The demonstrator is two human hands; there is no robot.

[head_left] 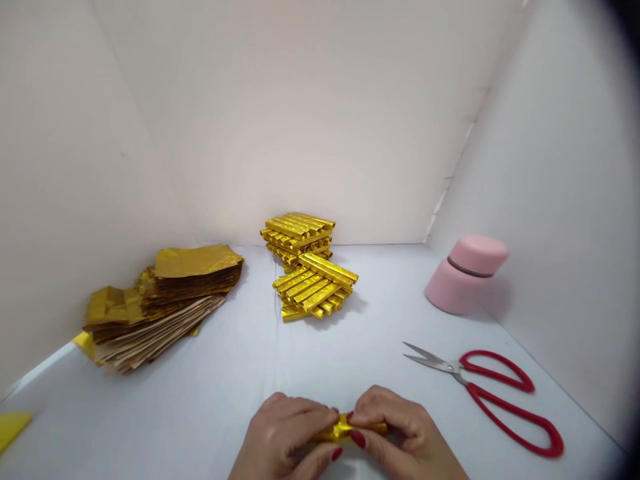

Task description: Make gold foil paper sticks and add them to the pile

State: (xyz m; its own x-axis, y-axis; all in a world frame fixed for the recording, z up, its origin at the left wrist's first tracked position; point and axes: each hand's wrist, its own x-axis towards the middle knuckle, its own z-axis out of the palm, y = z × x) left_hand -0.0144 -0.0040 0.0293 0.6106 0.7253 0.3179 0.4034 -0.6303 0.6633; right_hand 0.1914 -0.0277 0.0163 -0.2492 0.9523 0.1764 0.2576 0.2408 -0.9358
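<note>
Between my two hands, low in the head view, is a small folded strip of shiny gold foil paper [343, 428]. My left hand [287, 437] grips its left part with thumb and fingers, hiding that end. On its right part my right hand [400, 433] is closed, thumb in front and fingers behind. The middle of the strip shows between the fingertips, and a bit of its right end sticks out behind the right fingers. Beyond the hands lies a crisscross pile of folded gold strips [315, 290], with a taller stack of similar strips [299, 237] behind it against the back wall.
To the left rests a fanned stack of gold paper sheets [195, 263], brown undersides partly showing. Red-handled scissors [453, 368] lie at the right with blades apart. A pink lidded container [457, 287] stands near the right wall. A yellow piece [13, 427] shows at the left edge.
</note>
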